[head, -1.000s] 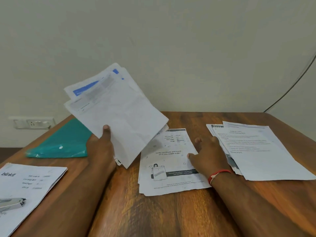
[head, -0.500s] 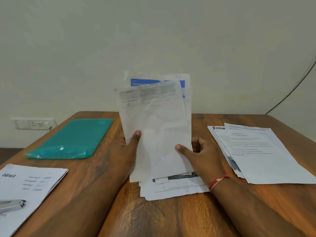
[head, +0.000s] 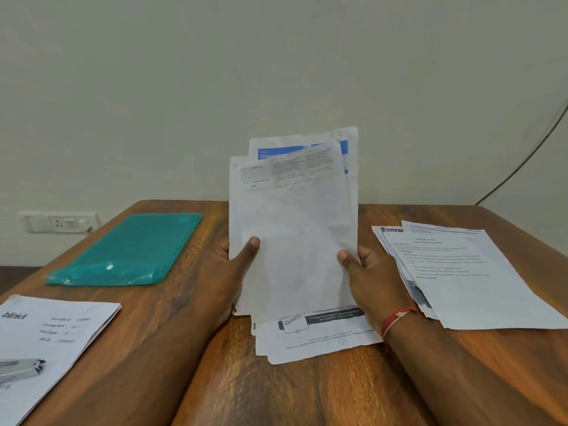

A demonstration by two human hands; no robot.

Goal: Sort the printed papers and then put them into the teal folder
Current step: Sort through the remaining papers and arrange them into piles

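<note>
Two grips, left grip (head: pixel 219 273) and right grip (head: pixel 373 276), held a paper stack (head: pixel 295 235) upright, apparently mid-sort; next it probably needed a matching pile.

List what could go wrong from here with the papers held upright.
The held stack is uneven at the top, gripped at its side edges by the left hand and right hand; a sheet may slip out.
Its bottom edge seems to stand on the flat sheets below; squaring it there may shove or mix them.
The teal folder lies apart at the left; neither hand is free for it.
</note>
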